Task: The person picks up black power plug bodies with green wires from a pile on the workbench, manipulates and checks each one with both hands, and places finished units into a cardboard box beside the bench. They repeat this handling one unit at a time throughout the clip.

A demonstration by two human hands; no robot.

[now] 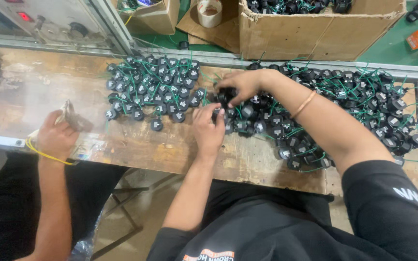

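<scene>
Many small round black plastic parts with green wire leads [151, 89] are heaped on the worn wooden bench [180, 154]; one, judged light and rigid, best taken by its body, is pinched mid-bench by the right hand [240, 84], steadied by the left hand [208, 128] closed beside it.

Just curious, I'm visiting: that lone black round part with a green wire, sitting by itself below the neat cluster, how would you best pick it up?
Take the lone black round part by its round body, pinching opposite sides from above. It sits apart from the neat cluster on bare wooden bench, so fingers fit around it. Avoid the thin green wire, which would probably just bend.
</scene>
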